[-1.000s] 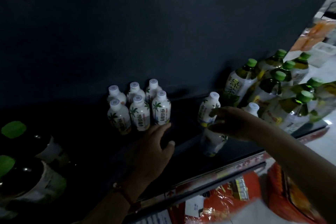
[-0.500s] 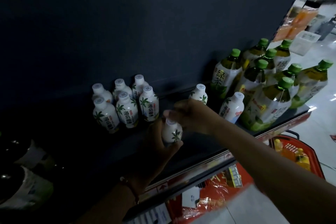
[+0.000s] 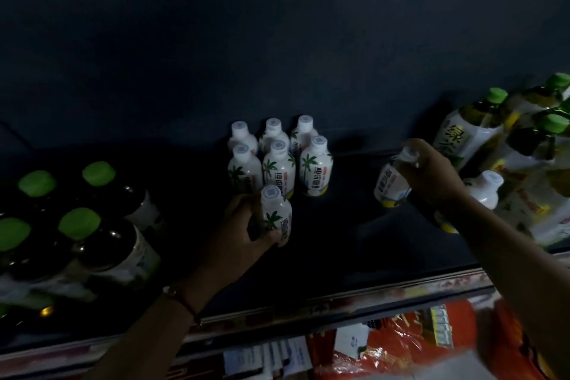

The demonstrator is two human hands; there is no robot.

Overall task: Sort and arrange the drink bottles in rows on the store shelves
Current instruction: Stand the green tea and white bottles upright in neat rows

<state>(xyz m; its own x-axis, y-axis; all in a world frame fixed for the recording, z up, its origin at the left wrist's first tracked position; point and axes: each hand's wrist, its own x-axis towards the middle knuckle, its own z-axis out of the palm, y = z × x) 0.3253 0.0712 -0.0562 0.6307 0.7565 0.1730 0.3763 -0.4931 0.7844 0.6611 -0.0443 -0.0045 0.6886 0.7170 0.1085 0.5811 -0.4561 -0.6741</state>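
Several small white coconut-drink bottles stand in two rows at the back of the dark shelf. My left hand grips one more white bottle upright just in front of the middle of that group. Over to the right, my right hand holds a second white bottle by its neck. Another white bottle stands right of that hand, partly hidden by my forearm.
Large green-capped tea bottles crowd the shelf's right end. Dark green-capped bottles fill the left end. The shelf's front rail runs below, with red packaging underneath. Bare shelf lies between the two hands.
The white bottle passed from my right hand to my left, which now holds it in front of the group. My right hand moved back right and took hold of another bottle.
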